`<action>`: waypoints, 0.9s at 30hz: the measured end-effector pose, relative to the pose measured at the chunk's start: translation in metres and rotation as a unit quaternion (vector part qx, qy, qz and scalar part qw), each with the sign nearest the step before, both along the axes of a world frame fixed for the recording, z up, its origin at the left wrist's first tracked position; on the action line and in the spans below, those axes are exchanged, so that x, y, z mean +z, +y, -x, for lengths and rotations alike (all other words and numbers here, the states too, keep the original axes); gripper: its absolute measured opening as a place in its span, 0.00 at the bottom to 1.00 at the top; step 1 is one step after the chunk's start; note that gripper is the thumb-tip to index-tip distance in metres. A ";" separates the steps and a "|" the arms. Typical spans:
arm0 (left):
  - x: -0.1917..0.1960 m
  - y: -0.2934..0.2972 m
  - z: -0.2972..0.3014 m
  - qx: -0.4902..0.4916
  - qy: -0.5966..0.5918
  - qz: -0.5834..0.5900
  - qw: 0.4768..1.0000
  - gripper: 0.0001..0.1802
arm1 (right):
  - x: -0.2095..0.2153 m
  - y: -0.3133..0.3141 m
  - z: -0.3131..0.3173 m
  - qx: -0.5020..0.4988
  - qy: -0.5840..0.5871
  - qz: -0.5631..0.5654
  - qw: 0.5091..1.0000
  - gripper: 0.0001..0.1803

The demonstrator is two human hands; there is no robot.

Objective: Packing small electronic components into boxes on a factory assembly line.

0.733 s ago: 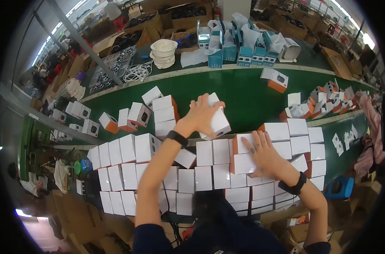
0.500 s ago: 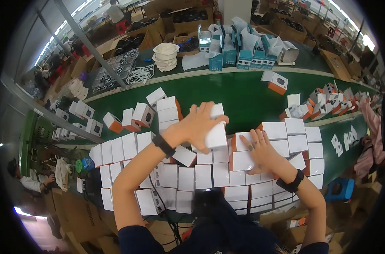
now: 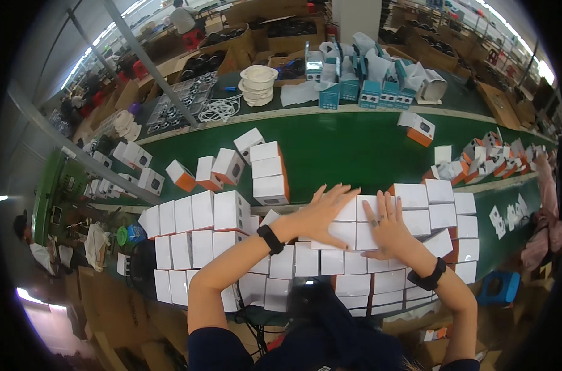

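Many white cartons with orange sides stand packed in rows along the near side of the bench. My left hand [image 3: 321, 216] lies spread over a white carton [image 3: 344, 234] in the middle of the rows, thumb toward me and fingers toward the far edge. Beside it, my right hand [image 3: 384, 230] rests flat on the neighbouring white carton [image 3: 365, 236], its fingers stretched out. The palms hide parts of the cartons below. To the left of my left hand, a small stack of white cartons [image 3: 268, 168] stands on the green belt [image 3: 342, 142].
Loose cartons [image 3: 228, 166] stand on the belt at left, and an open carton [image 3: 420, 130] at far right. Beyond are teal boxes [image 3: 370, 93], stacked white bowl-shaped parts [image 3: 257, 83] and a white cable [image 3: 220, 109]. A metal post [image 3: 148, 59] rises at left. A blue stool [image 3: 500, 286] stands at right.
My left hand has moved right and toward me, setting the white carton it held among the rows beside my right hand. My right hand stays on the cartons, fingers now straighter. The view has shifted slightly.
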State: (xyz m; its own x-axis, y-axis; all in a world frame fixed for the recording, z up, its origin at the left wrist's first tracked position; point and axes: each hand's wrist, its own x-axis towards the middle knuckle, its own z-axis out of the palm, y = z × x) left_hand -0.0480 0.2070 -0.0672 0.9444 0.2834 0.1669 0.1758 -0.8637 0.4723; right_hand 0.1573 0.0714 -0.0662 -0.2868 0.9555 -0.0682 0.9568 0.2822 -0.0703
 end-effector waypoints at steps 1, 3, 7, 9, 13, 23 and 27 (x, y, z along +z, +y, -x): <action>0.008 0.012 0.000 0.012 0.006 0.083 0.996 0.58 | -0.001 0.000 -0.001 -0.003 -0.002 0.012 1.000 0.64; 0.004 0.057 0.011 0.082 -0.028 0.065 0.994 0.57 | -0.003 0.000 -0.002 -0.003 0.008 0.008 1.000 0.64; -0.035 0.125 0.057 0.228 0.148 0.071 0.960 0.70 | -0.001 -0.001 0.000 -0.008 0.018 0.032 0.999 0.64; -0.051 0.128 0.066 0.233 0.397 -0.011 0.888 0.73 | -0.003 -0.002 -0.001 -0.010 0.027 0.024 0.999 0.64; -0.104 0.113 0.058 0.284 0.361 0.005 0.888 0.74 | -0.004 -0.002 -0.002 0.000 0.051 0.003 0.999 0.64; -0.094 0.132 0.060 0.258 0.310 -0.106 0.909 0.71 | -0.004 0.000 -0.002 -0.010 0.028 0.025 0.999 0.63; -0.097 0.136 0.052 0.261 0.310 -0.112 0.907 0.71 | -0.003 0.000 -0.001 -0.009 0.036 0.027 0.999 0.63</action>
State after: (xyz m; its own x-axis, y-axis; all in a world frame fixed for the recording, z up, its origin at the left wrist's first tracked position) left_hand -0.1002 0.3425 -0.1641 0.6229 0.7436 -0.2429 0.7606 -0.6483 -0.0343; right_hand 0.1583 0.0719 -0.0688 -0.2757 0.9560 -0.0999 0.9536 0.2589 -0.1536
